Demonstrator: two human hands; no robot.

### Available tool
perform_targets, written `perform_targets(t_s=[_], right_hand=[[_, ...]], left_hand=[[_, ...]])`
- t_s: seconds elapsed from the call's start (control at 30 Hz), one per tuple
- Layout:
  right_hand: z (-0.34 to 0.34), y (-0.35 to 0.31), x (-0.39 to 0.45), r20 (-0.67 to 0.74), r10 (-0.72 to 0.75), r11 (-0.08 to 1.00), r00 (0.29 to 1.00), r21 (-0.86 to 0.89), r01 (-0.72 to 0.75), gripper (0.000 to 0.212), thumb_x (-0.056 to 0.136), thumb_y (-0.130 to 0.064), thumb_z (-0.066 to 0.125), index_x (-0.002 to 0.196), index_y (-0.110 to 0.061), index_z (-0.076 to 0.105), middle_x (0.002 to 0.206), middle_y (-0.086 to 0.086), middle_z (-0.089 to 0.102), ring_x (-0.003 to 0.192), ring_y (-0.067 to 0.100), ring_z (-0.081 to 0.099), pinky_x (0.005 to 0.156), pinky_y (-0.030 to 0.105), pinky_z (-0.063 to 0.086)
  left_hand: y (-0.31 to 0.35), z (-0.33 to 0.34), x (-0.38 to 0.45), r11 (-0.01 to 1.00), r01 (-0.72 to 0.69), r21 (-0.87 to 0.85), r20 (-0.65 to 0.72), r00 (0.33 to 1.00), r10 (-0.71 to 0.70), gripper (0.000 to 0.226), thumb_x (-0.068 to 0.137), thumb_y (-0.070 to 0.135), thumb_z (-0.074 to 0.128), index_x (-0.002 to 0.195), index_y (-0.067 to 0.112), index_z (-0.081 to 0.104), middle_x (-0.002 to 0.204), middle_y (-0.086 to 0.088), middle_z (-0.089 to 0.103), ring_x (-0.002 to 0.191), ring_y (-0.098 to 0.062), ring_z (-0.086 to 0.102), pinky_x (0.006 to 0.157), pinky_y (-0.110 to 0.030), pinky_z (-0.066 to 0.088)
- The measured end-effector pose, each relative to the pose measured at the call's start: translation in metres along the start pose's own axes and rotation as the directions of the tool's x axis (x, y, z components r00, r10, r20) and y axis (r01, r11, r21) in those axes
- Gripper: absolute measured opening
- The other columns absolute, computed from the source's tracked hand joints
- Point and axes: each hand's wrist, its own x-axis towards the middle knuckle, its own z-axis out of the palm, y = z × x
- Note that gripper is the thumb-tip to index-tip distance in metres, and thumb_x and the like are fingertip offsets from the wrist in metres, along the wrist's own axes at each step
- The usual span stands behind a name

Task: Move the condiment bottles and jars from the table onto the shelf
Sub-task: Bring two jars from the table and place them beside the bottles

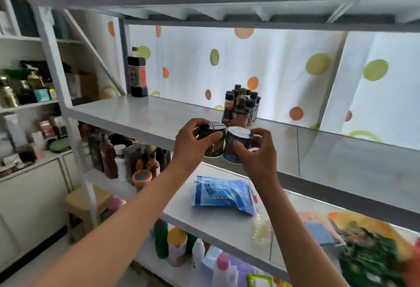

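Grey metal forms the shelf [141, 113] at whose front edge both hands work. The left hand [193, 143] curls its fingers and thumb round a dark green jar [212, 137] with a black lid. Just beside it, touching or nearly so, the right hand [256, 152] grips a blue jar [238, 144] with a pale lid, tilted slightly. Both jars are held at the shelf's front lip. Farther back stand a cluster of small dark bottles [242, 107] and, well apart at the left, a tall dark bottle [137, 76]. On the shelf below lies a blue packet [222, 193].
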Motion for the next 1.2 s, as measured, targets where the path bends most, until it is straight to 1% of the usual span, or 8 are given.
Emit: perform_targets(t_s=[0.17,0.37,0.53,0.67,0.87,1.0,1.1,1.2], right_hand=[[0.02,0.018,0.041,-0.035,0.012,0.994,0.999,-0.112,-0.016,0.05,0.067,-0.041,0.076,0.109,-0.029,0.052,0.098,-0.005,0.067,0.085,0.01,0.066,0.068,0.021,0.05],[0.053,0.04,0.089,-0.069,0.097,0.964,0.993,-0.241,-0.111,0.056,0.064,-0.048,0.072,0.111,-0.024,0.052,0.101,-0.001,0.07,0.088,0.016,0.066,0.058,0.008,0.04],[0.076,0.064,0.113,-0.118,0.114,0.946,0.986,-0.289,-0.144,0.054,0.064,-0.045,0.07,0.111,-0.025,0.053,0.096,-0.003,0.067,0.086,0.018,0.066,0.069,0.024,0.045],[0.081,0.08,0.124,-0.173,0.084,0.942,0.981,-0.308,-0.135,0.053,0.065,-0.048,0.07,0.11,-0.027,0.052,0.096,-0.007,0.065,0.083,0.016,0.064,0.072,0.026,0.046],[0.079,0.088,0.129,-0.156,0.02,0.926,0.987,-0.37,-0.078,0.049,0.078,-0.028,0.078,0.122,-0.019,0.057,0.109,-0.002,0.068,0.093,0.016,0.065,0.08,0.027,0.05],[0.08,0.089,0.13,-0.106,-0.003,0.919,0.994,-0.393,-0.039,0.05,0.084,-0.012,0.066,0.133,-0.014,0.057,0.119,0.005,0.068,0.105,0.018,0.064,0.09,0.027,0.052],[0.082,0.089,0.129,-0.086,0.019,0.92,0.996,-0.389,-0.052,0.052,0.088,-0.008,0.06,0.139,-0.013,0.051,0.124,0.008,0.066,0.111,0.021,0.062,0.095,0.034,0.053],[0.084,0.089,0.128,-0.081,0.04,0.93,0.996,-0.362,-0.067,0.053,0.089,-0.008,0.058,0.14,-0.016,0.049,0.118,0.0,0.064,0.105,0.015,0.061,0.095,0.035,0.054]], left_hand=[[-0.035,0.016,0.059,0.999,0.002,0.041,0.068,0.998,-0.004,0.039,0.073,0.029,0.084,0.104,0.021,0.061,0.106,0.0,0.067,0.101,-0.015,0.064,0.087,-0.039,0.057],[-0.079,0.037,0.112,0.993,-0.019,0.119,0.137,0.991,0.003,0.052,0.077,0.029,0.081,0.118,0.018,0.051,0.12,-0.004,0.057,0.111,-0.02,0.056,0.095,-0.039,0.052],[-0.11,0.042,0.147,0.995,-0.009,0.096,0.226,0.974,-0.013,0.07,0.078,0.03,0.08,0.133,0.019,0.039,0.129,0.002,0.051,0.116,-0.015,0.05,0.1,-0.034,0.046],[-0.127,0.049,0.171,0.994,-0.019,0.108,0.279,0.96,-0.012,0.078,0.078,0.034,0.079,0.139,0.018,0.033,0.132,0.005,0.05,0.114,-0.006,0.044,0.094,-0.024,0.035],[-0.137,0.062,0.185,0.983,-0.088,0.161,0.283,0.958,0.039,0.068,0.081,0.034,0.077,0.135,0.016,0.038,0.128,0.002,0.054,0.105,-0.006,0.046,0.086,-0.022,0.038],[-0.139,0.067,0.187,0.974,-0.128,0.185,0.287,0.955,0.072,0.065,0.085,0.032,0.073,0.136,0.015,0.037,0.133,-0.004,0.055,0.105,-0.01,0.048,0.086,-0.024,0.04],[-0.139,0.068,0.187,0.978,-0.108,0.179,0.312,0.949,0.048,0.065,0.085,0.028,0.073,0.137,0.014,0.036,0.13,-0.009,0.057,0.111,-0.024,0.058,0.093,-0.035,0.048],[-0.14,0.068,0.187,0.983,-0.067,0.173,0.323,0.946,0.007,0.067,0.085,0.025,0.074,0.139,0.013,0.035,0.128,-0.011,0.058,0.112,-0.028,0.058,0.096,-0.04,0.048]])
